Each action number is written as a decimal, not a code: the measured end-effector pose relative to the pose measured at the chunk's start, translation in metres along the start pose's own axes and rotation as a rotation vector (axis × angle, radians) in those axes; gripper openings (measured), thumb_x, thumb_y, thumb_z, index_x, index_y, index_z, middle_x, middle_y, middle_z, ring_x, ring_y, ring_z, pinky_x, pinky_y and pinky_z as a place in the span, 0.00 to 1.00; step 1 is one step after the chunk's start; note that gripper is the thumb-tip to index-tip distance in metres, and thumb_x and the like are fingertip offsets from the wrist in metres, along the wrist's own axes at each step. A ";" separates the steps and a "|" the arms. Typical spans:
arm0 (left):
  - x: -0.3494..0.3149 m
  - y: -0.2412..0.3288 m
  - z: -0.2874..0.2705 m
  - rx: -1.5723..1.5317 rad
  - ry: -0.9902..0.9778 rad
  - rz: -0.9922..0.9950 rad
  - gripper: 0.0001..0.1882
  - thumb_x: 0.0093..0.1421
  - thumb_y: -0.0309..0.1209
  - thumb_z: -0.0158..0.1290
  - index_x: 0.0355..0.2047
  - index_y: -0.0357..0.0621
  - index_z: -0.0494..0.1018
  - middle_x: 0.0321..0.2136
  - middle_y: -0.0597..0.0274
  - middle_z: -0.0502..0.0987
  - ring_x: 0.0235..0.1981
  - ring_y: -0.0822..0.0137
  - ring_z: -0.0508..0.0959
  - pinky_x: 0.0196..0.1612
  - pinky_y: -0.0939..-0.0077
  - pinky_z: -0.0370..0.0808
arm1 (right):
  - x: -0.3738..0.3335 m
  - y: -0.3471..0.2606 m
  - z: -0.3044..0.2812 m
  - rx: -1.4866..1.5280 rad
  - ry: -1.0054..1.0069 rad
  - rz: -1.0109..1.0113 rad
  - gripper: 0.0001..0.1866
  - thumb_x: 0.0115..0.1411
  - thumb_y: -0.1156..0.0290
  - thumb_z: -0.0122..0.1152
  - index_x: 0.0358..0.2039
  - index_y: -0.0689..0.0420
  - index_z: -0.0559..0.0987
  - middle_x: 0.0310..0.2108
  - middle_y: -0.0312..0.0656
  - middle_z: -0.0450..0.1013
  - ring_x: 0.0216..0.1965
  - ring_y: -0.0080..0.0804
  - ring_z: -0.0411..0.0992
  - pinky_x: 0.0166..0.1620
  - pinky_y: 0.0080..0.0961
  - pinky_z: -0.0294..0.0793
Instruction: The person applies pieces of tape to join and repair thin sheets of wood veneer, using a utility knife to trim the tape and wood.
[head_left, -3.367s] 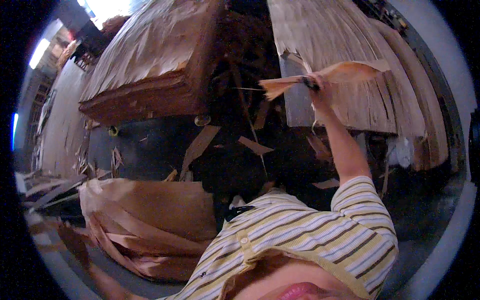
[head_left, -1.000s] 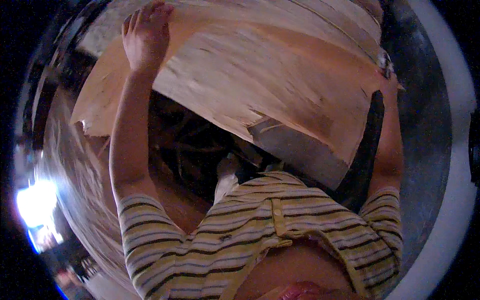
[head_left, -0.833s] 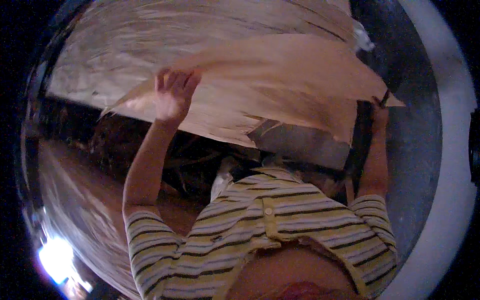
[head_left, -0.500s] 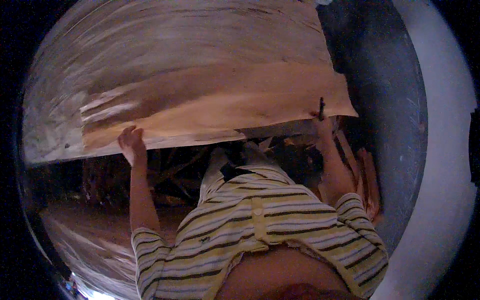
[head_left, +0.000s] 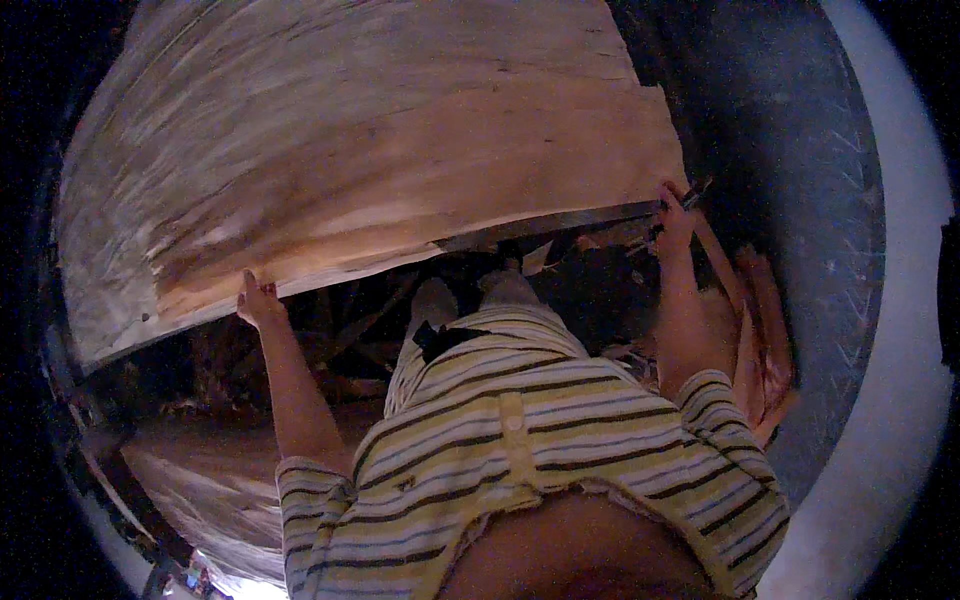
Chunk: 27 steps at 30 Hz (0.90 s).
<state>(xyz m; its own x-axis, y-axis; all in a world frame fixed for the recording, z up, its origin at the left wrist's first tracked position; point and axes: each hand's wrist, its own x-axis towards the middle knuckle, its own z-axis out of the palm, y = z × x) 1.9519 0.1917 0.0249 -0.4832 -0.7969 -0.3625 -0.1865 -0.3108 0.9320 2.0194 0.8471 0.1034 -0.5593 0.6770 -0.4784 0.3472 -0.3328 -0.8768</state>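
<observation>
A thin orange-brown wood veneer sheet (head_left: 450, 165) lies over a broad, paler stack of veneer (head_left: 350, 60) in front of me. At the near left edge of the sheet, my left hand (head_left: 260, 302) is closed on the rim, one digit lying on top and the others curled. My right hand (head_left: 676, 222) is at the near right corner, closed around a slim dark hand tool (head_left: 697, 192) that points up and to the right. The tool's exact kind is too dim to make out. The fingers' undersides are hidden.
Veneer scraps and broken strips (head_left: 600, 240) litter the dark gap between the stack and my legs. Long wood strips (head_left: 755, 330) stand to the right of my right arm. Another pile of sheets (head_left: 200, 470) lies at the lower left. A dark floor (head_left: 800, 200) runs along the right.
The veneer sheet now lies flatter, with its right edge in line with the stack. My right hand has moved right to the corner, its tool now tilted. My left hand has lowered slightly.
</observation>
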 end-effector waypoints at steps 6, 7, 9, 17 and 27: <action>-0.037 0.035 -0.022 -0.010 -0.259 -0.078 0.05 0.48 0.27 0.50 0.25 0.39 0.68 0.20 0.62 0.70 0.21 0.69 0.71 0.21 0.78 0.70 | -0.029 -0.045 -0.074 -0.083 0.054 -0.339 0.12 0.48 0.73 0.53 0.35 0.59 0.73 0.28 0.35 0.70 0.21 0.16 0.63 0.19 0.15 0.59; -0.044 0.049 -0.033 0.149 -0.220 0.017 0.06 0.47 0.26 0.49 0.26 0.39 0.67 0.21 0.61 0.70 0.22 0.69 0.71 0.21 0.78 0.71 | -0.048 -0.064 -0.079 -0.069 0.027 -0.442 0.12 0.48 0.71 0.54 0.35 0.60 0.73 0.27 0.34 0.70 0.21 0.16 0.62 0.20 0.14 0.59; -0.061 0.090 -0.057 -0.274 -0.195 0.011 0.08 0.45 0.24 0.48 0.28 0.38 0.66 0.22 0.60 0.70 0.23 0.67 0.71 0.22 0.75 0.71 | -0.110 -0.103 -0.095 -0.007 -0.151 -0.472 0.11 0.49 0.68 0.54 0.32 0.60 0.74 0.27 0.34 0.70 0.22 0.17 0.62 0.23 0.13 0.60; -0.010 0.187 0.040 -0.165 -0.695 0.359 0.23 0.44 0.23 0.50 0.41 0.40 0.56 0.26 0.56 0.69 0.23 0.64 0.71 0.24 0.72 0.72 | -0.035 -0.168 0.016 -0.729 0.114 -0.598 0.19 0.47 0.55 0.55 0.29 0.60 0.75 0.24 0.39 0.71 0.25 0.28 0.66 0.32 0.24 0.65; -0.021 0.123 0.078 0.072 -0.564 0.085 0.18 0.51 0.37 0.50 0.40 0.45 0.61 0.25 0.61 0.67 0.25 0.68 0.70 0.27 0.75 0.70 | 0.062 -0.104 0.014 -0.601 -0.082 -0.873 0.24 0.50 0.56 0.53 0.41 0.62 0.67 0.31 0.42 0.71 0.30 0.28 0.67 0.36 0.21 0.64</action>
<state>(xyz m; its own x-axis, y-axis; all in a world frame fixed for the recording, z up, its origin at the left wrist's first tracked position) 1.8728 0.2107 0.1473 -0.8769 -0.4120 -0.2474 -0.1751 -0.2057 0.9628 1.9378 0.9142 0.1643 -0.8352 0.4711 0.2838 0.1032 0.6411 -0.7605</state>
